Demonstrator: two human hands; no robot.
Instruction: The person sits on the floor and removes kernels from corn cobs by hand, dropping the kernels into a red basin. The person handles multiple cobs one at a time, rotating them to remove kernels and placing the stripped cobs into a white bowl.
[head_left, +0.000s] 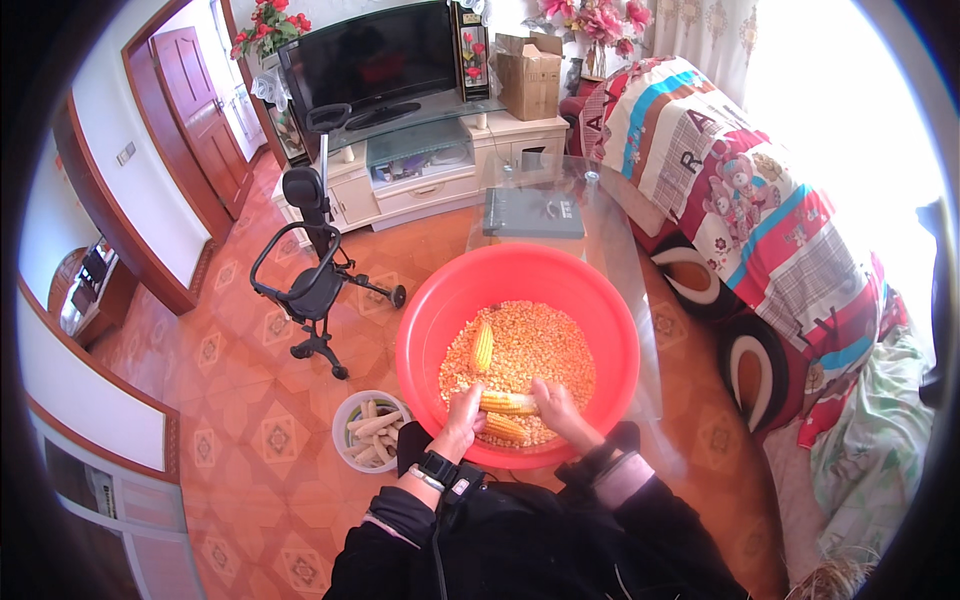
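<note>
A large red plastic basin (517, 270) stands before me with a wide layer of loose corn kernels (547, 337) in it. Over its near side I hold a yellow corn cob (508, 403) level between both hands. My left hand (465, 414) grips the cob's left end. On the right end, which looks pale and partly bare, my right hand (561, 412) is closed. Just below the held cob, a second corn cob (504, 429) rests on the kernels. Another full cob (482, 348) lies farther back, towards the basin's left side.
A white bucket (341, 420) of stripped cobs stands on the tiled floor left of the basin. Beyond it is a black wheeled child's tricycle or walker (311, 277). Behind the basin, a glass table (607, 225) bears a flat grey box (532, 212). A covered sofa (720, 187) runs along the right.
</note>
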